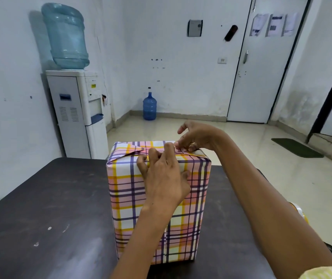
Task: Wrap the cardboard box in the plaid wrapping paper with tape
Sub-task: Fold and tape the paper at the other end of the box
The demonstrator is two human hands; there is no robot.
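Observation:
The cardboard box stands upright on the dark table (50, 198), fully covered by the plaid paper (128, 190) in pink, yellow and purple. Folded flaps lie on its top face. My left hand (163, 178) curls over the top front edge, fingers bent on the top folds and thumb against the front face. My right hand (195, 137) reaches over from the right and pinches a folded flap at the top right corner. Both hands' fingertips meet there. A tape roll (299, 210) peeks out behind my right forearm at the table's right edge.
A water dispenser (76, 109) with a large bottle stands against the left wall just beyond the table. A blue water bottle (149, 106) sits on the floor by the far wall. A door (261, 67) and a green mat (296, 147) are on the right.

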